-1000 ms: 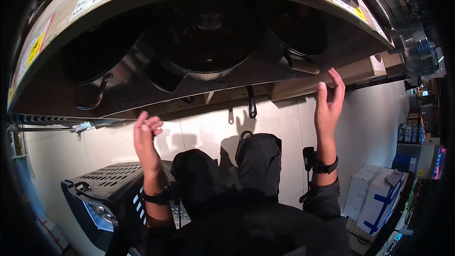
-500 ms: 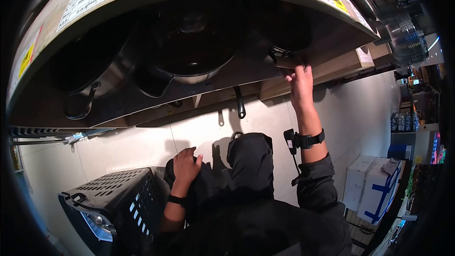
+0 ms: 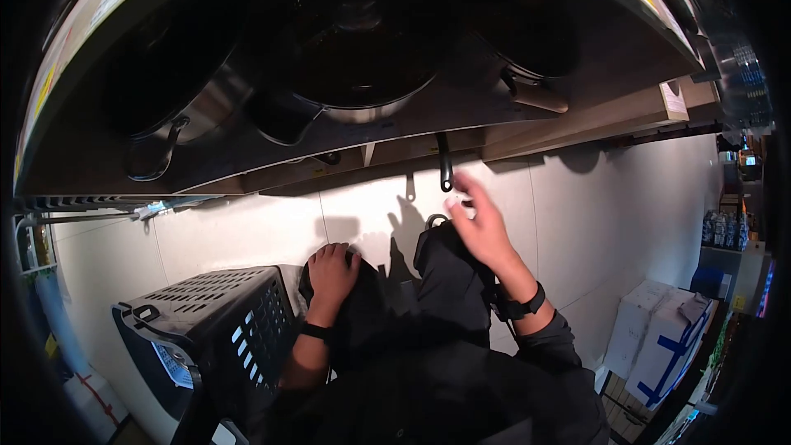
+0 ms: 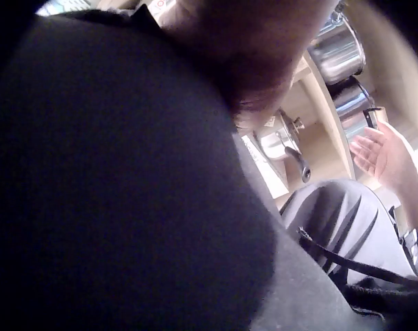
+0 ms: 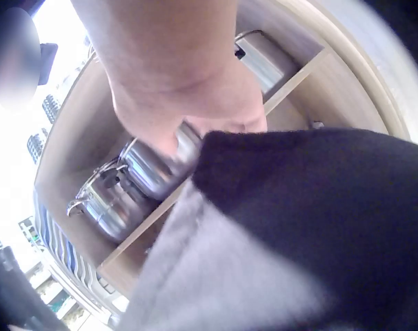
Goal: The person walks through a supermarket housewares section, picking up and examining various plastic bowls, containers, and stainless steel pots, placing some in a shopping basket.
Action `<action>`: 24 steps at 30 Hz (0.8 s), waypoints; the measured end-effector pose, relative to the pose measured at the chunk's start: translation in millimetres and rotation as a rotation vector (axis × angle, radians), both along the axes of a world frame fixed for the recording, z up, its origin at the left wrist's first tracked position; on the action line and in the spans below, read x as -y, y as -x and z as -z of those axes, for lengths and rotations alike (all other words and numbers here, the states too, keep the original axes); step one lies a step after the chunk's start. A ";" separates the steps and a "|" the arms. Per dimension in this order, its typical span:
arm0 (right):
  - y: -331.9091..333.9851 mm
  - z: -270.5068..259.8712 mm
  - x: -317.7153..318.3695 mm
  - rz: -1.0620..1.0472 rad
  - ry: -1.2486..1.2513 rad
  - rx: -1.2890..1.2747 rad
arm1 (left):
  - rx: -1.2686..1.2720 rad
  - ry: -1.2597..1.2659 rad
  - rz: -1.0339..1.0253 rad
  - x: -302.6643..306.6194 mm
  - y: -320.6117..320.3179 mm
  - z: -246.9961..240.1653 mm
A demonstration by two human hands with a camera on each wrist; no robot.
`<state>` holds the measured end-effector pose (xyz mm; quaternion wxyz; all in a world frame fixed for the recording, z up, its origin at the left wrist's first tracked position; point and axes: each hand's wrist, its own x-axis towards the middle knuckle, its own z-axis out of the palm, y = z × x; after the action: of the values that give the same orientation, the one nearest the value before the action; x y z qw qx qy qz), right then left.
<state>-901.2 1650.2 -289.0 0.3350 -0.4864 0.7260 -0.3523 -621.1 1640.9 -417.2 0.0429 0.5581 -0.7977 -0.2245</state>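
Observation:
In the head view the left hand [image 3: 332,273] rests on the person's left knee, fingers spread over the dark cloth. The right hand [image 3: 482,227] hangs above the right knee, just right of a black pan handle [image 3: 446,166] that juts from the lower shelf; I see nothing held in it. The left wrist view shows the right hand [image 4: 381,155] with its fingers extended near a pot handle [image 4: 376,117]. On the upper shelf are a wide lidded pan [image 3: 358,107], a pot with a looped handle [image 3: 170,152] and a pan with a brownish handle [image 3: 540,97].
A black slotted basket [image 3: 222,305] stands on the floor at the left. White boxes with blue tape [image 3: 655,338] are at the right. The shelf edge [image 3: 395,133] spans the view above the knees. Steel pots [image 5: 116,207] fill a compartment in the right wrist view.
The left hand has come down onto the knee. The right hand went up to the brownish handle, then came away from it, down and to the left. The head view has shifted slightly.

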 end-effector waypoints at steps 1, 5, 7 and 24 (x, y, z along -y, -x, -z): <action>-0.2 0.8 -5.5 -0.239 -0.108 -0.166 | 0.007 -0.020 -0.006 0.3 2.8 -1.8; 3.3 37.5 -18.3 -0.617 -0.406 -0.479 | 0.062 -0.043 -0.017 -2.5 6.9 -6.3; 0.5 39.5 -14.9 -0.646 -0.419 -0.492 | 0.060 -0.055 -0.038 -4.4 8.6 -4.6; 14.7 12.7 -111.5 -0.781 -0.820 -0.086 | -0.191 -0.746 -0.214 -108.5 -41.4 -225.0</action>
<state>-915.9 1761.7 -301.7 0.5720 -0.5628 0.5828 0.1286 -579.6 1749.4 -192.3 -0.0657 0.5920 -0.5910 -0.5440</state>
